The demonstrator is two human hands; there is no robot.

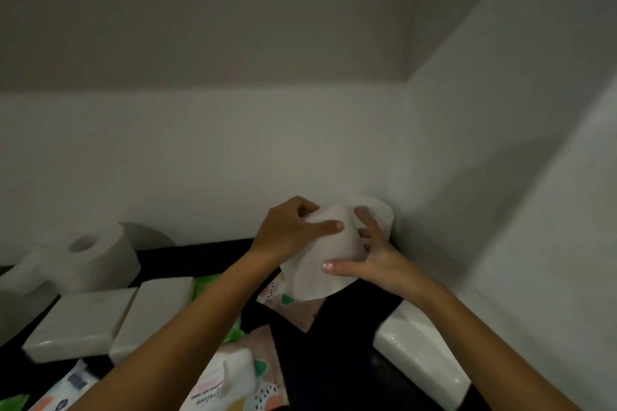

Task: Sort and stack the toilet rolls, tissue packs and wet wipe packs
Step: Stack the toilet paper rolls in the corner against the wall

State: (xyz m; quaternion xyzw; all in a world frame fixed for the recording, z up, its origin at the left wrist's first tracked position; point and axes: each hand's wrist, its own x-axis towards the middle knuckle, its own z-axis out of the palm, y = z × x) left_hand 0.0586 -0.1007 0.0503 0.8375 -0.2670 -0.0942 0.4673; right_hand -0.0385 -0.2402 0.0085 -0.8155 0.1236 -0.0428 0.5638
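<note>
Held roll: a white soft-paper toilet roll [329,253] is gripped between both hands above the far right part of the black counter [334,364], with a loose sheet hanging from its lower edge.
Left hand: the left hand [293,230] is curled round the roll's left side, and the thumb is laid across its front.
Right hand: the right hand [374,260] is wrapped round the right side, the thumb pressed on the front and the fingers spread behind.
Corner roll: a second white toilet roll [380,210] is stood in the wall corner, just behind the held one (whether the two touch cannot be told).
Left roll: a third white toilet roll [100,257] is set on end by the wall at the left, core hole up, well apart from the hands.
Tissue packs: two white, flat, film-wrapped packs, the left tissue pack [80,324] and the middle tissue pack [153,314], are laid side by side in front of the left roll. The right tissue pack [420,354] is laid along the right wall.
Wet wipes: a pink patterned wet wipe pack [233,377] with a white lid is seen at the near edge between the forearms. A similar patterned pack [293,305] is partly hidden below the held roll.
</note>
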